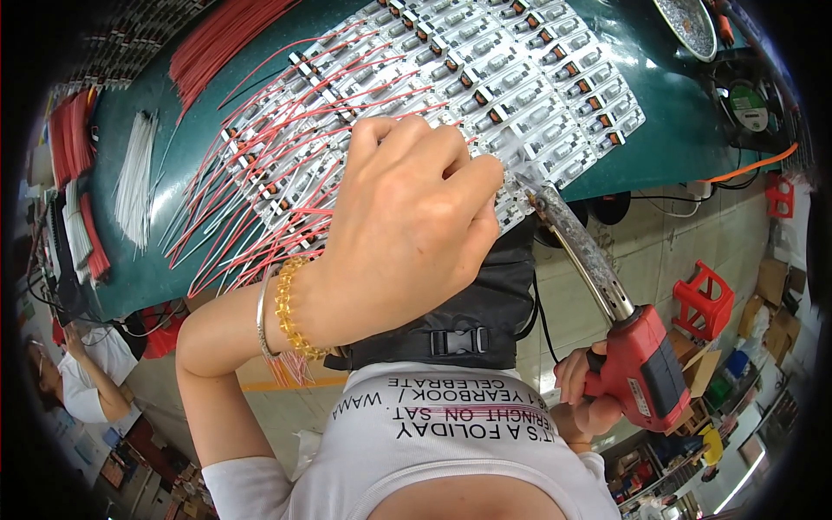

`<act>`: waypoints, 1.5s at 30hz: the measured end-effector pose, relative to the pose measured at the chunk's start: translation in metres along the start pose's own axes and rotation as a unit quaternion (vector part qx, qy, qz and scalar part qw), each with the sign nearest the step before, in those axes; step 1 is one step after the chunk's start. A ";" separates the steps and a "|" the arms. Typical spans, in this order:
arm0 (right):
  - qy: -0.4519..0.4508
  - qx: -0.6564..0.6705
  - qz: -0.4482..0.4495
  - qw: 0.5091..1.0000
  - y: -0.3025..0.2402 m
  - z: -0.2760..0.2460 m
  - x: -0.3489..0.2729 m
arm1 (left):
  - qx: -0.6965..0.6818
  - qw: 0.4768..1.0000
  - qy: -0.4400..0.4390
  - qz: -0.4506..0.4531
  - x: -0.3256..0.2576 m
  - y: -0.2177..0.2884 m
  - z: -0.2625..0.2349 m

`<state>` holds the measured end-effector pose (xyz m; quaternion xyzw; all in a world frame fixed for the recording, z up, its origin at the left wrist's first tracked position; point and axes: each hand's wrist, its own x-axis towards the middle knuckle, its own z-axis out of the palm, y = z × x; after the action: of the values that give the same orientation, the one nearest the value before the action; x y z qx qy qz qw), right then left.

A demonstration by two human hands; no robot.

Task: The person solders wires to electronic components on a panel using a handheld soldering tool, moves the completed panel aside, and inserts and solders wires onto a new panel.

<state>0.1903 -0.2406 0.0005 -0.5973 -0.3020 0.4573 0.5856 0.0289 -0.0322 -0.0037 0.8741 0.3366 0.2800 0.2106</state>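
Observation:
My right hand (582, 394) is wrapped round the grip of a red and black soldering gun (640, 371). Its long metal barrel slants up to the left, and the tip is at the near right edge of a panel of small silver circuit boards (537, 113), with a wisp of smoke there. Bent over the middle of that panel, my left hand (420, 204) has its fingers curled and closed close to the tip. Whatever they pinch is hidden beneath the hand. Red and white wires (286, 152) fan out leftward from the boards.
On the green table, bundles of red wires (217, 52) and white wires (137, 178) lie to the left. A round metal dish (689, 28) and a black fan (747, 106) stand at the far right. Red stools (704, 301) are on the floor. Another person (82, 373) sits at the lower left.

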 end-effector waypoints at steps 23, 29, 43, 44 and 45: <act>-0.031 0.014 0.012 0.999 0.002 -0.014 -0.008 | 0.000 1.000 0.010 0.007 -0.003 0.006 0.008; -0.173 -0.024 -0.023 0.984 0.015 -0.047 0.000 | 0.013 1.000 0.013 0.009 -0.004 0.008 0.010; -0.169 -0.009 0.003 0.986 0.001 -0.034 0.004 | 0.014 1.000 0.017 0.019 0.001 0.005 0.010; -0.166 -0.010 0.001 0.986 0.003 -0.033 0.005 | 0.018 1.000 0.017 0.018 -0.001 0.004 0.010; -0.163 -0.010 -0.002 0.987 0.006 -0.033 0.006 | 0.019 1.000 0.011 0.015 -0.003 0.003 0.010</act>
<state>0.2211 -0.2497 -0.0096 -0.5198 -0.3988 0.5447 0.5235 0.0348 -0.0379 -0.0101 0.8796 0.3310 0.2865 0.1862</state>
